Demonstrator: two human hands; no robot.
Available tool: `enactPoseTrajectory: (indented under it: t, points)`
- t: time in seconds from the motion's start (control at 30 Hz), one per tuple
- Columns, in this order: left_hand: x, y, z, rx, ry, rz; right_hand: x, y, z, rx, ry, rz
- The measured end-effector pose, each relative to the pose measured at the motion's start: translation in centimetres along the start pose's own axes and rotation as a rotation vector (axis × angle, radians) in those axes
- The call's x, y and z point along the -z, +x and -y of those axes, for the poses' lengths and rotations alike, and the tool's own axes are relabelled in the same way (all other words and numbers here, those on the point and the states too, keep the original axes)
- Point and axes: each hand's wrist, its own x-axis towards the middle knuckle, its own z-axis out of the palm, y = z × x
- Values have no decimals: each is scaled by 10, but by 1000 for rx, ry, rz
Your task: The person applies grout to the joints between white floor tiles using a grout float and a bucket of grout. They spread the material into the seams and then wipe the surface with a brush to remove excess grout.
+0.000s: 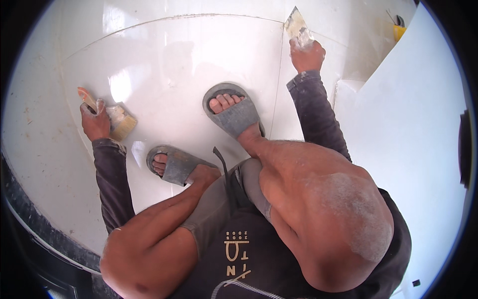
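Evidently the biggest thing below me is the glossy white tiled floor (199, 55), with thin seams crossing it and light reflected in patches. Along my right side spreads a broad, smooth white surface (403, 114); I cannot tell whether it is a panel or a wall. My bent knees come next, the right knee (353, 214) powdered with pale dust, above a dark shirt (284, 259) and grey shorts (209, 214). Both my feet stand on the tiles in grey sandals (231, 117), the right one farther forward. Out to the left, my left grip (97, 119) is closed around a wide paintbrush (123, 127), its orange-ended handle pointing up and its yellowish bristles toward my feet. Ahead on the right, my right grip (307, 56) is wrapped around a putty knife (297, 27), whose smeared blade points away from me beside a meeting of seams. Whether blade or bristles touch the tiles, I cannot tell. Smallest is a yellow object (399, 33) near the upper right edge, too small to identify.
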Motion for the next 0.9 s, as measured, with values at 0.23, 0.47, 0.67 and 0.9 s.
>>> enactPoseTrajectory:
  t: [0.23,0.47,0.67,0.9]
  points:
    - [2,1,-2,-21,30,12,17,-1,28,-83,-286,182]
    - [4,-2,-1,-11,-29,34,34,2,13,-411,192,381]
    - [3,0,-1,-41,27,9,12,2,-20,-47,519,59]
    - [4,1,-3,4,10,44,-3,2,-2,-21,220,11]
